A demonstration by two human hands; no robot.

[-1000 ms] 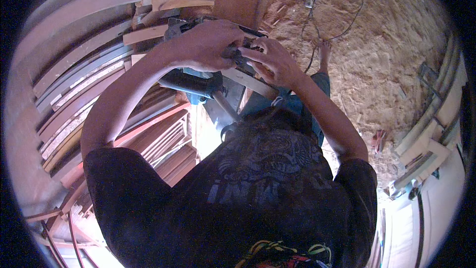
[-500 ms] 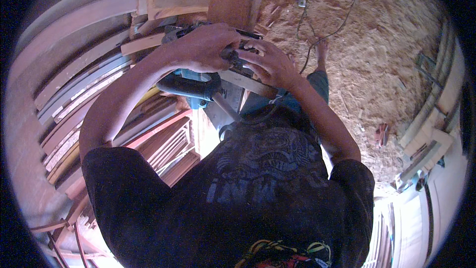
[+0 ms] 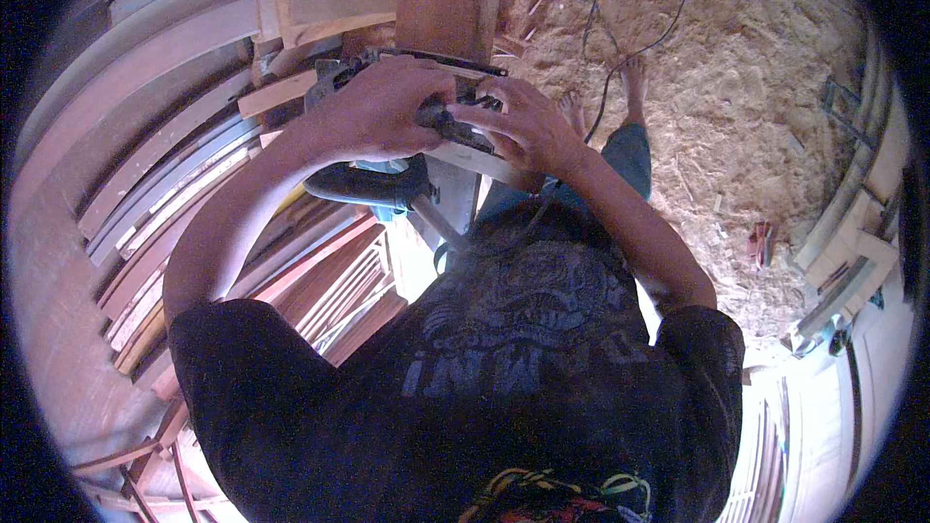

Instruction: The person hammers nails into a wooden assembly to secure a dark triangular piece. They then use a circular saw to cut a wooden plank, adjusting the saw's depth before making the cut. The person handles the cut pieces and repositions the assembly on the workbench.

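A teal-and-black power tool [image 3: 368,184] with a black loop handle and grey metal parts stands in front of my body, at the upper middle. My left hand [image 3: 383,111] curls over its top, fingers closed around a dark knob-like part [image 3: 434,116]. From the other side my right hand [image 3: 531,126] reaches in with bent fingers on the tool's dark parts, beside the left fingertips. A pale flat bar [image 3: 484,163] runs under both hands. My hands hide much of the tool's upper side, so its exact kind cannot be told.
Stacked boards [image 3: 165,169] fill the left side. A wide brown plank [image 3: 438,0] extends away beyond the tool. Shavings cover the floor [image 3: 717,136] on the right, where a dark cable [image 3: 668,24] loops near my bare feet [image 3: 635,77]. More timber [image 3: 843,281] lines the right edge.
My view has shifted a little, so the boards and floor sit slightly differently. Both hands stay at the tool, with the right fingers slightly farther left and more bent around its dark parts.
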